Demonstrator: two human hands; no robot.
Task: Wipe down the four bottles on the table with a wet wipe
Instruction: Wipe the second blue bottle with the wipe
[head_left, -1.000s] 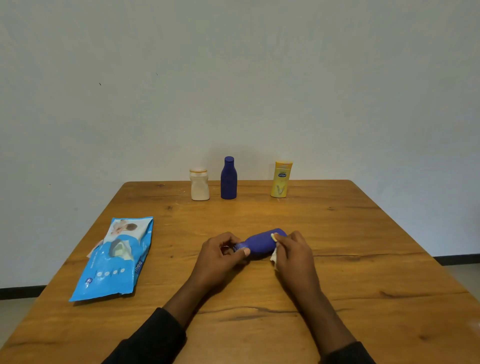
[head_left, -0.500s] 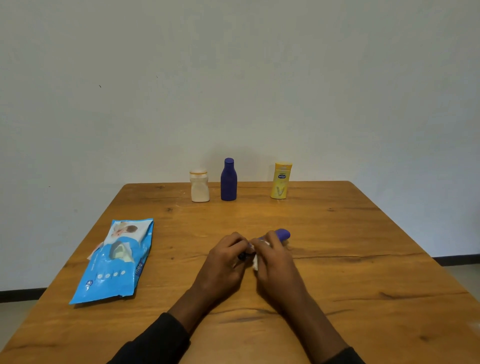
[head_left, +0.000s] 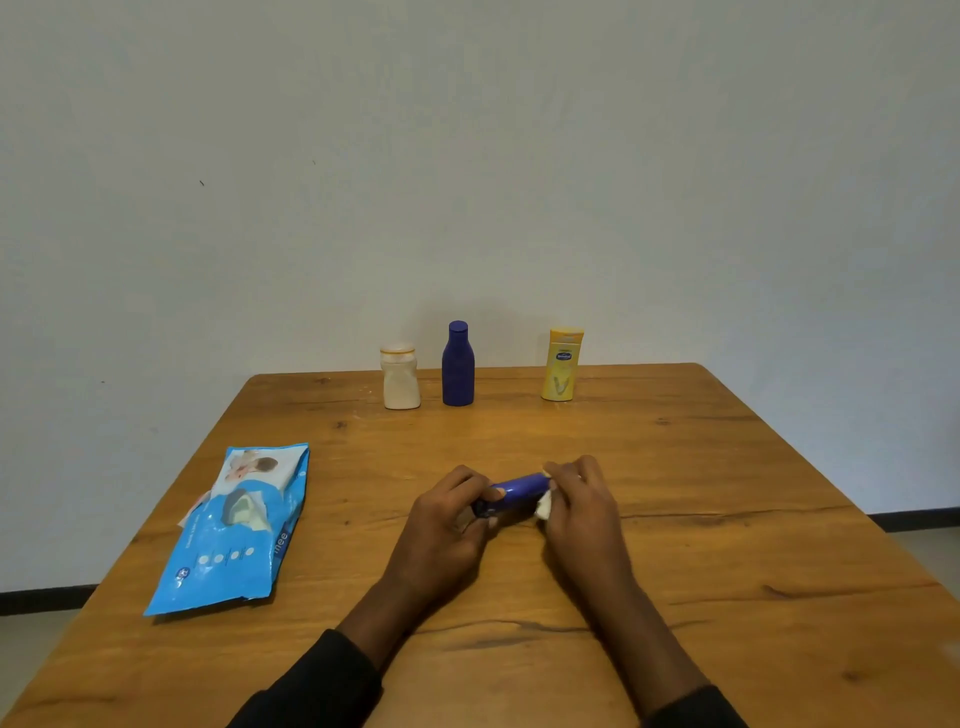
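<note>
The right hand, pinching the wet wipe, has slid back to the far end of the small blue bottle, baring its body. The left hand grips the near end, probably the cap, just above the tabletop; wiping continues.

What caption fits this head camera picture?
Two hands wipe a blue bottle with a wet wipe; three bottles wait by the wall.

A plain room, likely a home: a bare pale painted wall, a knotted wooden desk, and a dark skirting board above a grey floor.
</note>
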